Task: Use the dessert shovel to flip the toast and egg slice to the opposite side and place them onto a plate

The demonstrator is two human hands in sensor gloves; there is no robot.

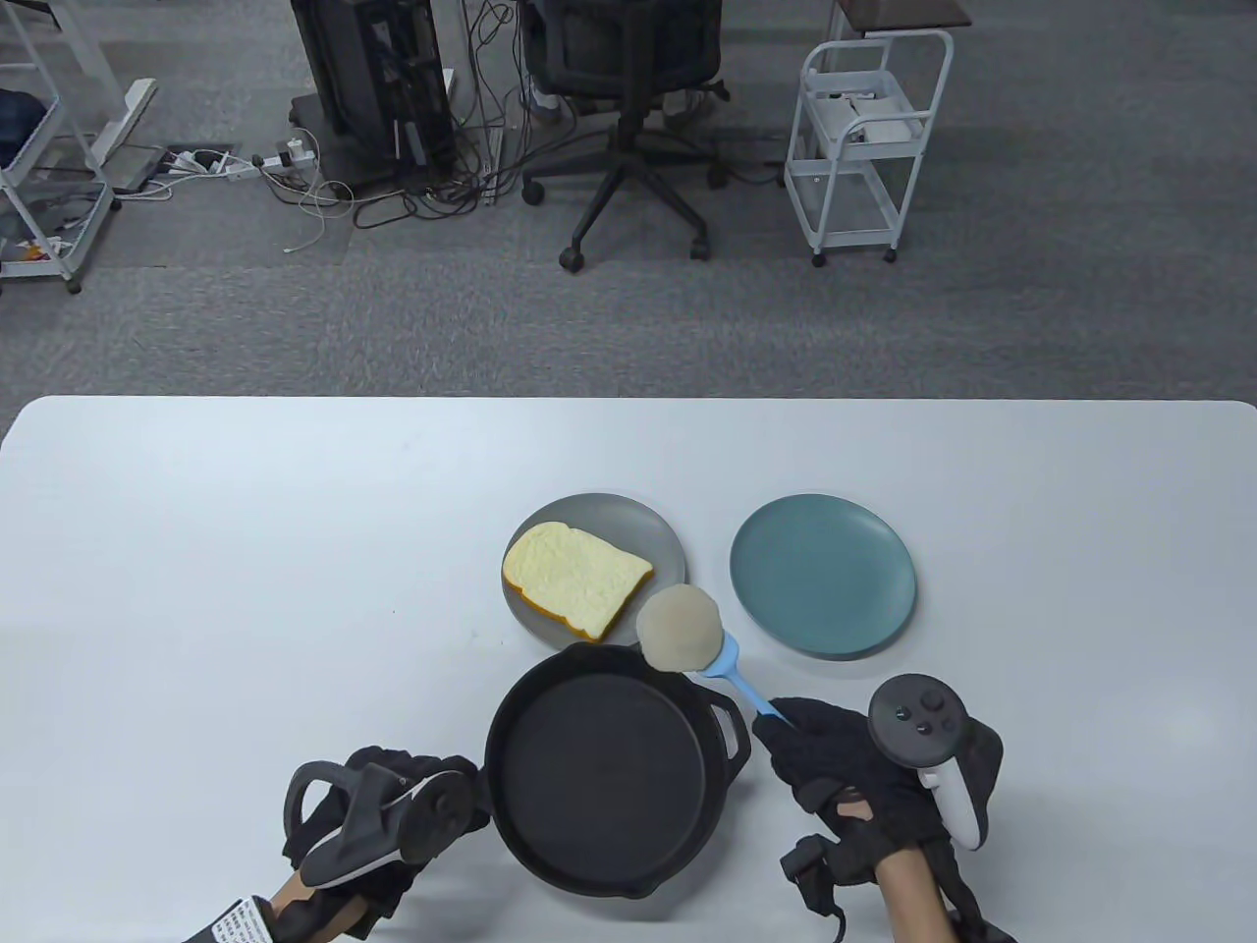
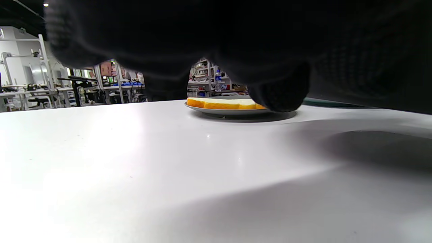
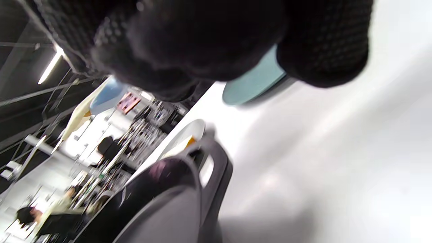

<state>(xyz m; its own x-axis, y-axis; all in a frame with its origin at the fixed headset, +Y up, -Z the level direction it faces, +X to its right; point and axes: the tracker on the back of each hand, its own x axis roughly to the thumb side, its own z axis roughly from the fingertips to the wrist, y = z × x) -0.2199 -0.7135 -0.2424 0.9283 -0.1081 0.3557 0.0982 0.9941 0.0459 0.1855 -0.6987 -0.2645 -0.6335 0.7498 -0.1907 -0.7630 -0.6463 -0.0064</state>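
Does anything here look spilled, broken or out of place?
Nothing spilled or broken. The only oddity: the egg slice rides on the blue shovel, poised over the pan's rim beside the grey plate holding the toast; the teal plate is bare.

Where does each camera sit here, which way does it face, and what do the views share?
Table view: above, looking down at the skillet, both plates and both gloved hands; the right hand holds the dessert shovel carrying the egg slice.
Left wrist view: low at table height, facing the toast, under dark glove fingers.
Right wrist view: tilted, blurred, facing the teal plate, past glove fingers.
Shared: toast plate, teal plate.
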